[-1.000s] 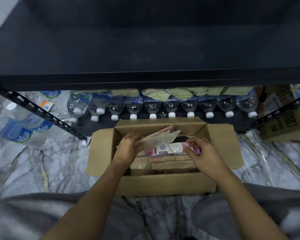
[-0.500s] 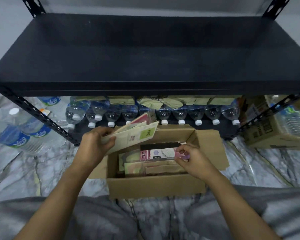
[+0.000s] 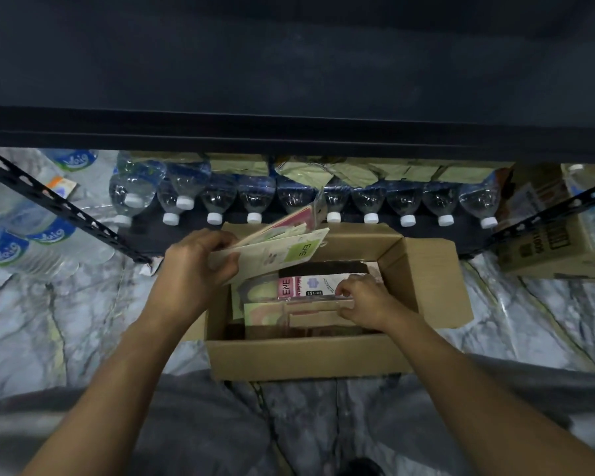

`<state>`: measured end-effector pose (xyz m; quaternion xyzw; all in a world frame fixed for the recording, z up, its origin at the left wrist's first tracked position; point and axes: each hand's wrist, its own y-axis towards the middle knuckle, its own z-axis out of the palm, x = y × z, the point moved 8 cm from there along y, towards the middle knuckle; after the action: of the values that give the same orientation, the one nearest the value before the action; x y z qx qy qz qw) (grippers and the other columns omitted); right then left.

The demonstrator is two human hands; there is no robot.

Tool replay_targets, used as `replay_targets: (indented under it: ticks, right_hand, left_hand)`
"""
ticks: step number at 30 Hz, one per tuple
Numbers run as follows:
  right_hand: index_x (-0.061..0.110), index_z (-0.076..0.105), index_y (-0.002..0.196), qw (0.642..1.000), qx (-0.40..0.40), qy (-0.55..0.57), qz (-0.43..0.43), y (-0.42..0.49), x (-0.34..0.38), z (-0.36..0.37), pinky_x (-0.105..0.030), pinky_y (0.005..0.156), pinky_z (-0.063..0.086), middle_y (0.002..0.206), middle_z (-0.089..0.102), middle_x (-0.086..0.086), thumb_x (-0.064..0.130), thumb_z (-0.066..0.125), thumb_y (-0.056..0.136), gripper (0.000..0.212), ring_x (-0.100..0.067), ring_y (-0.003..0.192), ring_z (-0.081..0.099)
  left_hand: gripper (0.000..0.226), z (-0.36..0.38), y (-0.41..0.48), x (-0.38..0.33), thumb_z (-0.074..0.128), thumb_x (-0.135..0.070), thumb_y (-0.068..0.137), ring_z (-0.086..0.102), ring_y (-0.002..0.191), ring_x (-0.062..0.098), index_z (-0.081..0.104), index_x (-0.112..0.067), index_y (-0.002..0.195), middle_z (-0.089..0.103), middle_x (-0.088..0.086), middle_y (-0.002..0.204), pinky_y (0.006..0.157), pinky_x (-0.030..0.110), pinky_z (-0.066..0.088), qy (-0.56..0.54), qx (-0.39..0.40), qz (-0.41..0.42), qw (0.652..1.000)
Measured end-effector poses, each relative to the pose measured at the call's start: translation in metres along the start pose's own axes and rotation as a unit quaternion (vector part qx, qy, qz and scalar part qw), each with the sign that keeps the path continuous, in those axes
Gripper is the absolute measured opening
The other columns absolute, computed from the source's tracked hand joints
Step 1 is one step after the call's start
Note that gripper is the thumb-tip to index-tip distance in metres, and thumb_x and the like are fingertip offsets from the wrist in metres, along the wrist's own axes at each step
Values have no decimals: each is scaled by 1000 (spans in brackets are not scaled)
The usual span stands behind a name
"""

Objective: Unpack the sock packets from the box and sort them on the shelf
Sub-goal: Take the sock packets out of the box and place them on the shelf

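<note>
Along the left edge, on the marbled floor [image 3: 66,321], large water bottles [image 3: 31,249] with blue labels are grouped outside a slanting perforated shelf post [image 3: 66,207]. From that post rightwards, a row of small water bottles [image 3: 368,201] lies on the lower shelf with white caps pointing toward the person, under a wide black shelf board [image 3: 289,80] that spans the top of the view.

Just right of the post, the left hand [image 3: 193,266] has its fingers and thumb curled round a fanned stack of sock packets [image 3: 275,249]. The stack is held tilted above the far left corner of the cardboard box [image 3: 306,359]. Its front packet is cream with a green patch reading "ENE".

The box sits open on the floor between the person's grey-clad knees and the lower shelf, with its flaps folded outward. Inside stand the boxed sock packets [image 3: 265,310], set on edge in a row. One of them, a pink-labelled packet [image 3: 303,286], also reads "ENE".

Toward the right of the box, the right hand [image 3: 368,300] reaches in with its fingers curled, pinching the upper edges of the boxed sock packets at their right end. I cannot tell exactly how many it grips.

Past the right flap, a second shelf post [image 3: 547,214] slants upward, and a printed carton [image 3: 547,249] sits behind it at the far right.
</note>
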<state>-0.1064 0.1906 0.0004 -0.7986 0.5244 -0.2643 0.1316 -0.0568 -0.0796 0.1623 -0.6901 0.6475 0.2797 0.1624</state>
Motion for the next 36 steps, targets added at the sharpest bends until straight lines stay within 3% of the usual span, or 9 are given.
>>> replay_targets:
  ticks: [3, 6, 11, 19, 22, 28, 32, 36]
  right_hand:
    - [25, 56, 124, 999, 38, -10, 17, 11, -9, 17, -47, 113, 21, 128, 50, -2, 34, 64, 81, 44, -25, 126, 39]
    - [23, 50, 132, 998, 57, -32, 26, 20, -18, 25, -48, 115, 18, 134, 45, -2, 34, 65, 81, 55, -26, 130, 34]
    - [22, 47, 137, 996, 62, -51, 26, 24, -26, 34, -45, 115, 15, 139, 40, -2, 29, 68, 79, 62, -26, 133, 30]
    - [27, 57, 113, 998, 45, -34, 10, 21, -29, 45, -45, 117, 7, 130, 47, 2, 19, 69, 77, 38, -20, 135, 30]
    - [28, 58, 100, 999, 45, -25, 6, 21, -29, 47, -43, 114, 11, 120, 55, 4, 18, 70, 75, 29, -20, 128, 35]
    - [27, 66, 99, 999, 47, -10, 13, 20, -30, 47, -36, 106, 23, 110, 57, -2, 22, 64, 79, 21, -24, 113, 47]
    - [29, 69, 94, 999, 31, 23, 7, 16, -30, 32, -40, 111, 26, 119, 54, -2, 26, 68, 79, 16, -24, 118, 46]
    - [25, 69, 91, 995, 15, 94, -27, 1, -21, 0, -31, 92, 44, 97, 60, 6, 18, 68, 80, 13, -17, 95, 56]
  left_hand:
    - [23, 9, 5, -4, 77, -8, 78, 64, 85, 17, 73, -10, 101, 71, 1, 96, 72, 25, 46, 15, 14, 19, 1000]
    - [25, 16, 8, -5, 77, -9, 78, 66, 87, 19, 72, -11, 103, 71, 2, 100, 77, 32, 53, 12, 21, 17, 1000]
    - [26, 26, 10, -6, 77, -2, 77, 63, 86, 18, 72, -7, 101, 70, 4, 96, 76, 22, 44, -14, 31, 17, 999]
    - [26, 28, 9, -4, 77, -1, 76, 60, 84, 13, 72, -7, 101, 67, -2, 94, 73, 9, 38, -14, 31, 5, 999]
    - [26, 27, 8, -3, 77, -2, 76, 58, 84, 11, 72, -8, 101, 65, -5, 94, 73, 3, 36, -11, 31, 4, 999]
    - [26, 26, 6, -2, 77, -1, 76, 58, 83, 12, 72, -6, 102, 69, 3, 96, 71, 10, 36, -1, 27, 8, 1000]
    - [25, 20, 4, -2, 77, -2, 77, 60, 84, 14, 72, -6, 102, 69, 2, 97, 74, 13, 40, -7, 14, 12, 1000]
    - [25, 8, -2, -9, 78, -4, 76, 63, 84, 15, 72, -9, 100, 68, -2, 95, 74, 24, 45, -3, 1, 32, 999]
